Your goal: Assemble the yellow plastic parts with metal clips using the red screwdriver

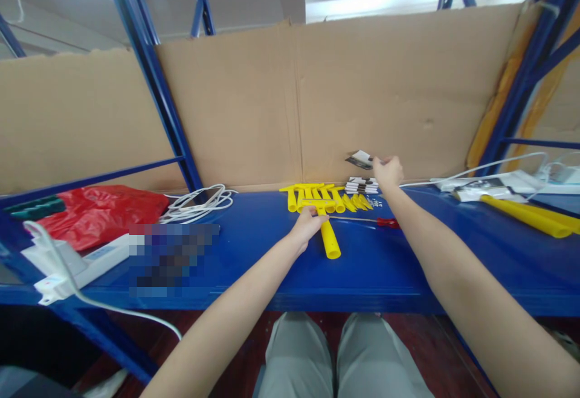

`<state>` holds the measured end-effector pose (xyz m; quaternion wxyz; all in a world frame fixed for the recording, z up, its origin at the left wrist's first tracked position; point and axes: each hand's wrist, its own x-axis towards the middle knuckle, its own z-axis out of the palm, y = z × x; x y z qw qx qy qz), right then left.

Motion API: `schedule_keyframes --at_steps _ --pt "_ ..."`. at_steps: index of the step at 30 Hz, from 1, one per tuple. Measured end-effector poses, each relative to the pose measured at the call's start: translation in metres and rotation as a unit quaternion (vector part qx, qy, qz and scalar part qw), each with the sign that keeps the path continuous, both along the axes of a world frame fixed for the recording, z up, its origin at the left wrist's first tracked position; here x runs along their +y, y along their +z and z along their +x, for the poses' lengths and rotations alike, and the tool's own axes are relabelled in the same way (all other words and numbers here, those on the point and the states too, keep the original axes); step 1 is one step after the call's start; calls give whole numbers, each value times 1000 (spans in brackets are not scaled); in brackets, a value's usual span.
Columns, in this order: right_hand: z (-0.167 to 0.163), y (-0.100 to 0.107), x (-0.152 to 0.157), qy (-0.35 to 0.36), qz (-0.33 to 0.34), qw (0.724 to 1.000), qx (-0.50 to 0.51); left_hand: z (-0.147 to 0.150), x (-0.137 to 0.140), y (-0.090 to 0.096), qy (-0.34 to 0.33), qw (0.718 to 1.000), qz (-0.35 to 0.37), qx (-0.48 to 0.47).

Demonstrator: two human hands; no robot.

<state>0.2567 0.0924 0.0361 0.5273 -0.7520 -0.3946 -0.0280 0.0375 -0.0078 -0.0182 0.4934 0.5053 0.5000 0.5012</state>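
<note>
My left hand (pixel 309 227) is closed around the neck of a yellow T-shaped plastic handle (pixel 330 242), its hollow round end facing me. Up to the right, my right hand (pixel 388 171) pinches a flat black-and-white packet (pixel 361 159) above the shelf. Below that packet lies a stack of white packets with dark bands (pixel 361 185). Behind my left hand, several more yellow T-shaped handles (pixel 292 200) lie in a row. Small yellow pieces (pixel 356 203) sit beside them. A screwdriver with a red handle (pixel 386 223) lies just right of the held handle.
On the left are a red plastic bag (pixel 113 211), a coiled white cable (pixel 202 203) and a white power strip (pixel 97 265). Long yellow tubes (pixel 528 217) lie at the right. A cardboard sheet (pixel 362 96) stands behind the blue shelf (pixel 263 265), between blue posts.
</note>
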Motion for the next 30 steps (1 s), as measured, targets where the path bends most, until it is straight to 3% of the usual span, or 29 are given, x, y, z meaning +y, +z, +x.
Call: schedule_keyframes --at_steps 5,8,14,18,24,30 --pt "-3 -1 -22 43 39 998 23 0 -5 6 -13 1000 -9 2" --pt "-6 -8 -34 97 87 986 106 0 -4 5 -16 1000 -5 5" --pt "-9 -20 -49 249 211 902 284 0 1 3 -48 999 -4 -2" --pt "-11 -22 -53 257 234 870 349 1 4 10 -40 999 -20 8" --pt "-12 -22 -52 240 214 862 392 -5 13 21 -36 994 -97 25" --pt "-15 -21 -55 261 200 876 352 -5 17 23 -39 992 -108 42"
